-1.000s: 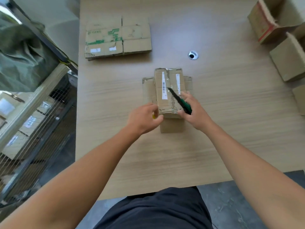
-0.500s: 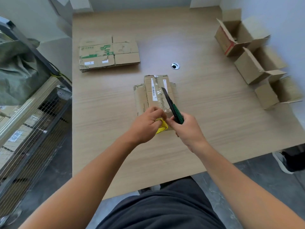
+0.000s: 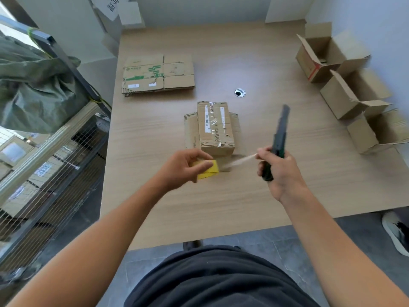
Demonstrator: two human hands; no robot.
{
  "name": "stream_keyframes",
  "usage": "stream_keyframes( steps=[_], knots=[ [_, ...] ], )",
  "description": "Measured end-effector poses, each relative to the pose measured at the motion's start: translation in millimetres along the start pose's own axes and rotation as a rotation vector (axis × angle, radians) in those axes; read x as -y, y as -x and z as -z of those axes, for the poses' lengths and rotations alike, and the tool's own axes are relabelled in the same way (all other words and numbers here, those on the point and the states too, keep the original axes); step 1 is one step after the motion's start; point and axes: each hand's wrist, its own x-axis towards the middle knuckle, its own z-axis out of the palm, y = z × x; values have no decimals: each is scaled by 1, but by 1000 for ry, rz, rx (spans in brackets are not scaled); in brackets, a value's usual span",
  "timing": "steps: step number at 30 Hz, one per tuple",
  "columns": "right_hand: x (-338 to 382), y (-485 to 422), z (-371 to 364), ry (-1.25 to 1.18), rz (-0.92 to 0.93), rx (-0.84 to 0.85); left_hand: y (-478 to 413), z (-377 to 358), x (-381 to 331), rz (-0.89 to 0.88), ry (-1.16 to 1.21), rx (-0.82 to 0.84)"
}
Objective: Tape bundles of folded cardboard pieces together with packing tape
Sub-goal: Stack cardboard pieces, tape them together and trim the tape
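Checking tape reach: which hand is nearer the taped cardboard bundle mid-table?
Left. The left hand, holding the yellow tape roll, is at the bundle's near-left corner; the right hand, gripping the knife, is off its near-right side.

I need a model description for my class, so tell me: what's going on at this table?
A person is taping cardboard at a table. The left hand holds a yellow tape roll. The right hand grips a knife pointing up and seems to pinch the end of a tape strip stretched between the hands. The bundle, already carrying some tape, lies flat just beyond them. A flat stack sits far left, open boxes to the right.
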Motion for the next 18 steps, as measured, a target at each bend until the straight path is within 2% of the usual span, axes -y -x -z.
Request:
stream_keyframes(
  steps=[2,6,11,18],
  knots=[
    [3,-4,21,45,40,-25,1,5,0,56,-129,-35],
    [-7,-13,35,157,77,56,-8,11,-12,163,-462,-79],
    [-30,-42,21,107,2,34,-27,15,-20,152,-786,-79],
    [-61,-94,-9,169,-91,-20,-71,28,21,178,-907,-79]
  ],
)
